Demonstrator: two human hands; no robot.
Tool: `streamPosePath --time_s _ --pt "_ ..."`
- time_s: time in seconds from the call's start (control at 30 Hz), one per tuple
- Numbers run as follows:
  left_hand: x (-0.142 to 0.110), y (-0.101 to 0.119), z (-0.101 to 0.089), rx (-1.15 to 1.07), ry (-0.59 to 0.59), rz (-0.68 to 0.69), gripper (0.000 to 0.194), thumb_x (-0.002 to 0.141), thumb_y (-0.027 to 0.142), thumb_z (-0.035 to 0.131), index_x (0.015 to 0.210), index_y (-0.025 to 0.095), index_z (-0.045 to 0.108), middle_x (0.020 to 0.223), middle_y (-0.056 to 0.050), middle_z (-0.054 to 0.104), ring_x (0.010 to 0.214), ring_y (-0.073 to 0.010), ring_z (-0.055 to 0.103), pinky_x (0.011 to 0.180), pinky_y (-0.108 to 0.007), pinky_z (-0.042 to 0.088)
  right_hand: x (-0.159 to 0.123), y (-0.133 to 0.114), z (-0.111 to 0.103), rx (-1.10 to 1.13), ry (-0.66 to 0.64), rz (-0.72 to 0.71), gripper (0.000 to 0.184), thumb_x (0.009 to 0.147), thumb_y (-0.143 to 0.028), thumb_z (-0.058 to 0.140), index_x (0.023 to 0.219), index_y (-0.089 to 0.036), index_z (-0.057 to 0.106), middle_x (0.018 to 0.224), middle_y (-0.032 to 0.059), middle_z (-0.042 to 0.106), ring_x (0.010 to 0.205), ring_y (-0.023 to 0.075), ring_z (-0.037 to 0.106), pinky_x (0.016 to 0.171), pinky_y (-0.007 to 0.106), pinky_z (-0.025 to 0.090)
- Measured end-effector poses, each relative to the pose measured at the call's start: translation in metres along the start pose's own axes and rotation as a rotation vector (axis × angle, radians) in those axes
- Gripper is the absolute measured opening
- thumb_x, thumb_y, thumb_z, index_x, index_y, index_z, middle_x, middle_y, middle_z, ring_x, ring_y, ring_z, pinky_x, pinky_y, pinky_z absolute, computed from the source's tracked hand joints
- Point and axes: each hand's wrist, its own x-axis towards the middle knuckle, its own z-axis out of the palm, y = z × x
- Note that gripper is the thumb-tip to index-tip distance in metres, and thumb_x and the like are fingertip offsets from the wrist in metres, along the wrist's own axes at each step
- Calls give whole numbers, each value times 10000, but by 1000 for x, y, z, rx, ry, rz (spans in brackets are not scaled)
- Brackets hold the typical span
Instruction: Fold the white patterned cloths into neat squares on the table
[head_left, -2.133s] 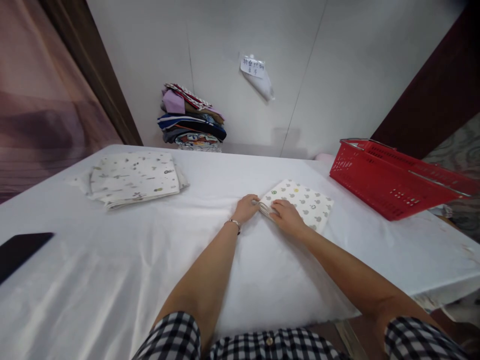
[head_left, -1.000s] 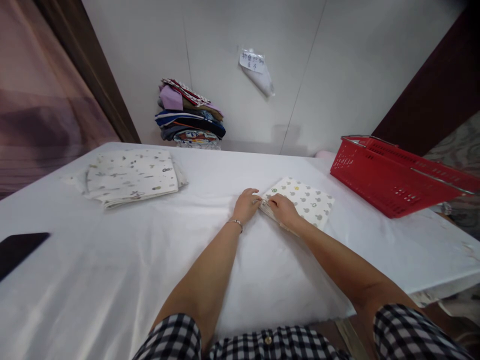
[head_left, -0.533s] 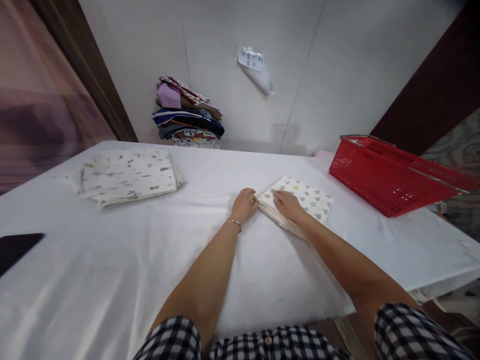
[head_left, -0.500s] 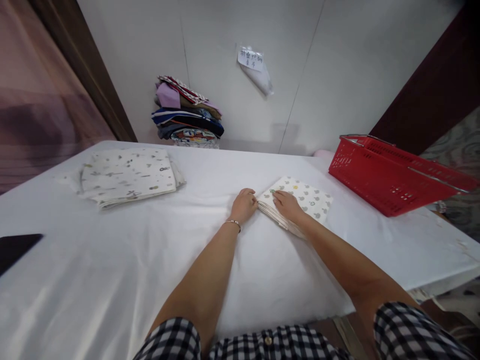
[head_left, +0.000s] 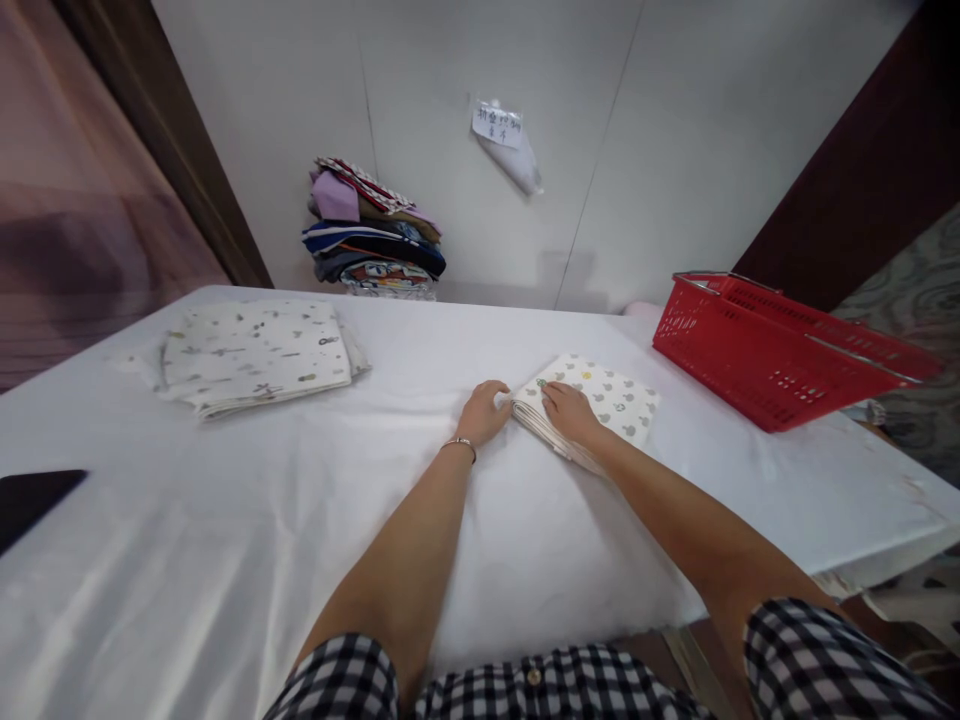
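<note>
A folded white cloth [head_left: 621, 400] with grey, apple-like prints and a few green and yellow ones lies in layers on the table, right of centre. My right hand [head_left: 571, 412] rests flat on its top near the left end, fingers stretched out. At the cloth's left corner is my left hand [head_left: 482, 414], a bracelet on its wrist. Its thumb and fingers close around the layered edge there; the exact grip is small and partly hidden.
A second folded white cloth [head_left: 255, 345] with small prints lies at the left. To the right stands a red basket [head_left: 780, 365] with metal handles. Behind the table is a stack of folded fabrics [head_left: 375, 235]. A dark flat object [head_left: 37, 500] sits at the left edge.
The fingers and thumb of my left hand have parted slightly at the cloth's corner. My right hand stays on top of the cloth. The view has shifted a little.
</note>
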Motion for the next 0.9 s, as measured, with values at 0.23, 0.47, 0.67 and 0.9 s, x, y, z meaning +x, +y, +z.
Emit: streamPosePath --time_s 0.23,0.47,0.67,0.9 --pt "1 6 7 47 -101 54 321 754 243 545 1069 225 602 1100 -30 602 1077 -188 498 971 -315 379 -1 -2 2 -34 -7 -13 374 920 -279 310 1219 -198 519 1300 95 486 1197 216 414 981 389 298" --pt "4 7 12 46 -75 24 244 743 200 535 963 217 641 1008 -34 630 1006 -188 535 896 -298 419 10 4 -4 4 -94 -65 351 887 -244 380 1192 -173 540 1269 91 519 1159 197 459 969 329 335" --pt "6 7 11 -30 -92 -72 294 686 153 546 956 218 643 1007 -17 636 958 -175 561 885 -280 428 5 8 0 16 -45 -76 374 897 -284 372 1228 -192 520 1333 80 465 1221 201 404 1007 355 298" --pt "7 7 17 -84 -62 -171 278 692 173 547 951 216 639 1021 -25 627 926 -171 568 859 -280 435 -1 4 5 -20 -38 -62 397 912 -295 326 1261 -197 488 1352 84 439 1242 210 370 1013 404 279"
